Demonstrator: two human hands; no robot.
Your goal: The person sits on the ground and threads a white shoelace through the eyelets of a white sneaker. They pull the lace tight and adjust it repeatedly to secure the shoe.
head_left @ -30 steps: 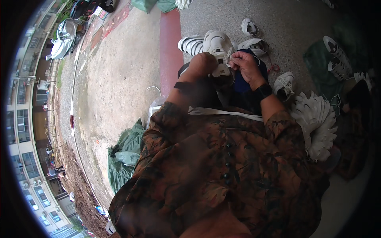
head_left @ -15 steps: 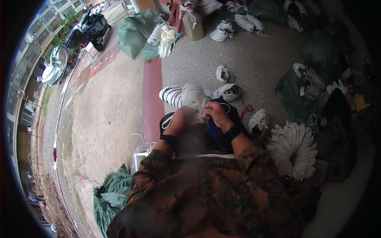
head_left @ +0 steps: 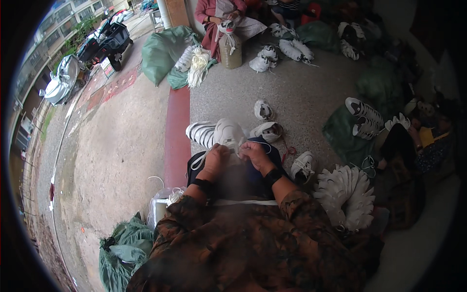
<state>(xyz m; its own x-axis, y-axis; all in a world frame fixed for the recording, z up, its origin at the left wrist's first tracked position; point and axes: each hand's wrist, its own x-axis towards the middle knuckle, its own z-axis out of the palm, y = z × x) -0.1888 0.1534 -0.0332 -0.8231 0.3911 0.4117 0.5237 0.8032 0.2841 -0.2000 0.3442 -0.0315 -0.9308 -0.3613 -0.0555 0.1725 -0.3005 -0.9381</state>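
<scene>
The left hand [head_left: 217,158] bends its fingers in against the near end of a white sneaker [head_left: 228,129]; I cannot tell if they pinch anything. The right hand [head_left: 256,155] has its thumb and finger pinched together on the white lace [head_left: 241,141]. The sneaker sits just ahead of both hands, over the lap, and neither hand is clearly nearer. Its round toe points away from the body, and its long side runs straight out from between the hands.

A loop of lace hangs just left of the left hand. Ahead and left of that hand is a stack of white shoe pieces [head_left: 200,134]. Right of the right hand are a red looped thing [head_left: 290,151], maybe scissors, and another white shoe [head_left: 302,166]. Ahead of the right hand, two more shoes [head_left: 267,131] lie on the floor [head_left: 228,92]. Far ahead stands a big jug [head_left: 230,52].
</scene>
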